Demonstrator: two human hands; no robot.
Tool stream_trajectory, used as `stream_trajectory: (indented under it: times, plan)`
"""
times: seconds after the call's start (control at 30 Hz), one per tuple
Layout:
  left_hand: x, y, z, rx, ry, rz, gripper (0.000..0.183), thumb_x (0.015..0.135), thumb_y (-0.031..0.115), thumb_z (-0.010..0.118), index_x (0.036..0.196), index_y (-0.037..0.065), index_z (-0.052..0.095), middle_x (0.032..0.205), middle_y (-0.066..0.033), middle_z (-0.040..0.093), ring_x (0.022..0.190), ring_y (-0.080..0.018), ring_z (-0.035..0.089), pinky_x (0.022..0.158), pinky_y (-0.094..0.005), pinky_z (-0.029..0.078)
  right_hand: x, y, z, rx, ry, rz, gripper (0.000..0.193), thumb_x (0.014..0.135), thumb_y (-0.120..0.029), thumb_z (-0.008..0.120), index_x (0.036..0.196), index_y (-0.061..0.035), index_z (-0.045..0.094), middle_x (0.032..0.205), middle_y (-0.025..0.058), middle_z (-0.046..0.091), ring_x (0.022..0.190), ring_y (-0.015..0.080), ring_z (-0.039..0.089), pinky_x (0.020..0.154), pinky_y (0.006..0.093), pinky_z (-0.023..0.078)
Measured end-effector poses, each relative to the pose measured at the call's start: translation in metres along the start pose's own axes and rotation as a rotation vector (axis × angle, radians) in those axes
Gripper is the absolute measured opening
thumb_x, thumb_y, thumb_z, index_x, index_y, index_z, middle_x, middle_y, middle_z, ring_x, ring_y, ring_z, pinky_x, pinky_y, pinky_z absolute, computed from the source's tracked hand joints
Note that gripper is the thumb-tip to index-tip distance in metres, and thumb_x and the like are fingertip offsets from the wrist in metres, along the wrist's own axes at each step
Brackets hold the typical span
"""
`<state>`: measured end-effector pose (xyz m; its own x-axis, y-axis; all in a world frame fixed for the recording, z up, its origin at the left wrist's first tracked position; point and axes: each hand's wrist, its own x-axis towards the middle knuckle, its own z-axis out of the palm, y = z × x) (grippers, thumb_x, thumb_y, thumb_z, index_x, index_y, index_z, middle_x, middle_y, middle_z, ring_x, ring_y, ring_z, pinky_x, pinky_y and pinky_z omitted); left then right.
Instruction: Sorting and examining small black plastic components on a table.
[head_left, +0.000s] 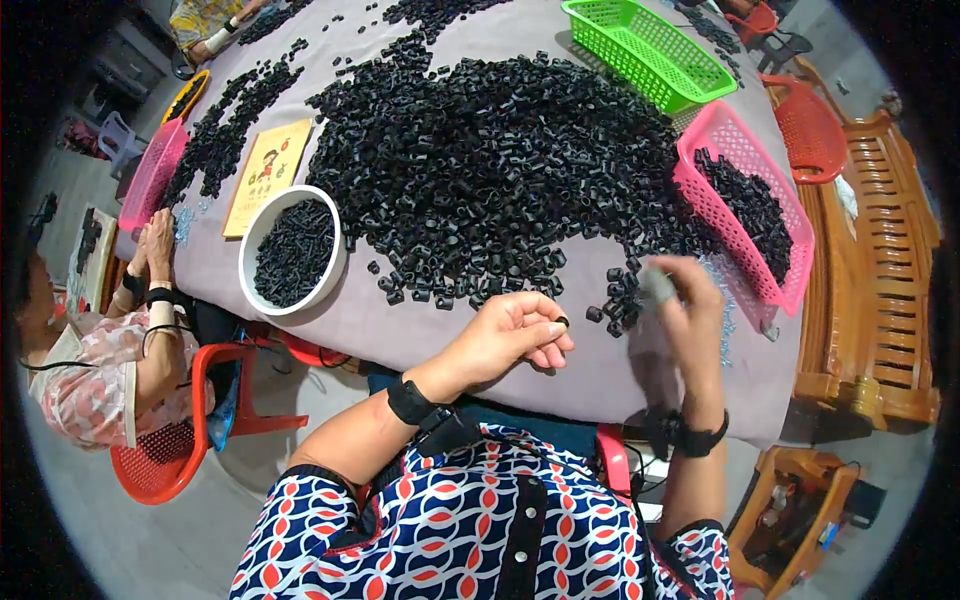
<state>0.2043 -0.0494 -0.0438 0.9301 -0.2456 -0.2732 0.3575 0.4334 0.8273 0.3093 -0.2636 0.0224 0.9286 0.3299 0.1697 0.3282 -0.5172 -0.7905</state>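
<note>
My left hand [515, 335] is closed in a pinch, thumb against fingers, on a small black plastic piece [562, 321]. It hovers over the near edge of the table. To its right is my right hand [690, 305], smeared by motion, with a grey cover on a fingertip; whether it grips anything I cannot make out. Just left of that hand lies a small cluster of black ring-like pieces [612, 308]. Beyond both hands spreads a large heap of similar black pieces [480, 170]. Small clear bits [727, 330] lie beside my right hand.
A white bowl [335, 270] holds black rod-like pieces. Near it lies a yellow booklet [265, 180]. A pink basket [795, 220] with black pieces stands at right, a green basket [650, 50] behind it. At left sits another person [150, 370], hands together at the table edge.
</note>
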Motion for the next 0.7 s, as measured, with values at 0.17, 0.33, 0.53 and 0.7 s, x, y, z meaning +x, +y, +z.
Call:
stream_trajectory:
  times: [0.17,0.33,0.53,0.7]
  plan:
    - [0.002,-0.001,-0.002,-0.02,-0.029,0.018,0.014,0.098,0.012,0.058,0.11,0.003,0.058,0.097,-0.0139,0.071,0.079,-0.0182,0.071,0.069,-0.0258,0.057,0.025,0.013,-0.005,-0.163,-0.194,-0.106,0.022,0.077,0.002,0.059,0.098,0.0016,0.066,0.094,0.0183,0.066,0.09,0.0337,0.065,0.08,0.0381,0.052]
    - [0.0,-0.003,-0.001,-0.006,-0.022,0.015,0.013,0.098,0.011,0.057,0.11,0.004,0.058,0.098,-0.014,0.07,0.08,-0.018,0.071,0.069,-0.0256,0.057,0.045,-0.007,0.035,-0.254,-0.302,-0.31,0.022,0.077,0.002,0.062,0.098,-0.0011,0.067,0.095,0.0173,0.062,0.091,0.0383,0.063,0.079,0.0431,0.051]
    - [-0.001,-0.002,-0.001,-0.007,-0.035,0.012,0.013,0.099,0.01,0.056,0.109,0.003,0.057,0.098,-0.0133,0.07,0.081,-0.0182,0.071,0.069,-0.0258,0.057,0.049,-0.009,0.067,-0.311,-0.322,-0.455,0.032,0.074,0.008,0.059,0.103,-0.0024,0.067,0.104,0.0141,0.063,0.097,0.0359,0.063,0.084,0.04,0.051]
    - [-0.002,-0.002,-0.002,-0.013,-0.024,0.003,0.014,0.099,0.01,0.056,0.11,0.002,0.057,0.098,-0.0139,0.07,0.081,-0.0183,0.07,0.069,-0.0262,0.057,0.039,-0.003,0.034,-0.28,-0.477,-0.241,0.026,0.075,0.005,0.059,0.099,-0.0035,0.067,0.103,0.0158,0.062,0.098,0.0367,0.062,0.084,0.0417,0.051]
